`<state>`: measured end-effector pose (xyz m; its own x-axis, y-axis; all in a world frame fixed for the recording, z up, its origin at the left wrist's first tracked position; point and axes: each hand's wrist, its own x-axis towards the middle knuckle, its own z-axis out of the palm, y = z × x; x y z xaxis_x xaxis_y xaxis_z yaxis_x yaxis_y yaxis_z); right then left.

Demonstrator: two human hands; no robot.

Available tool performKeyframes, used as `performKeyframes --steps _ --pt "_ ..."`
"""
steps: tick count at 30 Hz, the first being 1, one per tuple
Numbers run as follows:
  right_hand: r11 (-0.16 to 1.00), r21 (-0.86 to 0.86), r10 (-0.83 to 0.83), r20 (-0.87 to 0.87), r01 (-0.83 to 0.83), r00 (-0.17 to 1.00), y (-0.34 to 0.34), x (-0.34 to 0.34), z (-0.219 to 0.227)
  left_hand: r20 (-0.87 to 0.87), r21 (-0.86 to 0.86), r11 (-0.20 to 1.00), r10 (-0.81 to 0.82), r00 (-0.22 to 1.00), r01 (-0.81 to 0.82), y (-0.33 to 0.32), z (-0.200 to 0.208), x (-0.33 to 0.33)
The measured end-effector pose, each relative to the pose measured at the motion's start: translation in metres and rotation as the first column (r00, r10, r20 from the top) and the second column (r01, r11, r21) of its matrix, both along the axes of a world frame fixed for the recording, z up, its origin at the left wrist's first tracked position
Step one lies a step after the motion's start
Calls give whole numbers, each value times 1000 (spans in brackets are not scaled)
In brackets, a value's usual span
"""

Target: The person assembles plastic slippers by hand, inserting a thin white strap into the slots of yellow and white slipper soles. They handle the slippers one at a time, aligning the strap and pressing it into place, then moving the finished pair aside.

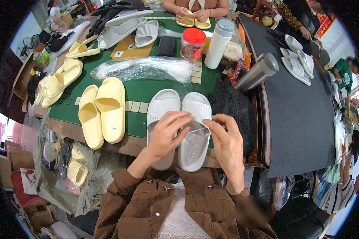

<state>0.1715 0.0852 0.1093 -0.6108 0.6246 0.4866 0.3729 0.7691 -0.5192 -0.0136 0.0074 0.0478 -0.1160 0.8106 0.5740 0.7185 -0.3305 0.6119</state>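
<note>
A pair of grey slides stands before me at the table's front edge, the left slide (164, 99) and the right slide (196, 102) side by side with toes pointing away. My left hand (165, 129) is bent over the gap between them, its fingers near the right slide's strap. A thin clear plastic tie (198, 130) stretches across the right slide's opening between my hands. Its left end meets my left thumb and fingers, though the exact grip is partly hidden. At the right slide's outer edge, my right hand (227, 139) pinches the other end.
Yellow slides (110, 107) lie left of the grey pair on the green table (135, 119). Behind sits a bag of plastic ties (147, 69), with a red-lidded jar (193, 44), a white bottle (219, 44) and a steel tumbler (259, 71) nearby. Opposite, another person's hands (192, 15) hold yellow slides.
</note>
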Motion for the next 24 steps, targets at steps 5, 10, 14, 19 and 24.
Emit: performKeyframes --steps 5,10,14,19,24 --pt "817 -327 398 -277 -475 875 -18 12 18 483 -95 951 -213 849 293 -18 30 23" --pt "775 -212 441 -494 -595 750 -23 12 22 619 -45 869 -364 697 493 -28 28 37" --pt "819 -212 313 -615 -534 724 -15 29 29 814 -163 829 -194 548 535 -38 43 27" --pt "831 -131 141 -890 -540 433 -3 62 27 191 -117 964 -213 958 238 -49 71 -3" --pt "806 -51 155 -944 -590 293 3 73 23 -227 11 998 -58 972 63 -79 82 -17"
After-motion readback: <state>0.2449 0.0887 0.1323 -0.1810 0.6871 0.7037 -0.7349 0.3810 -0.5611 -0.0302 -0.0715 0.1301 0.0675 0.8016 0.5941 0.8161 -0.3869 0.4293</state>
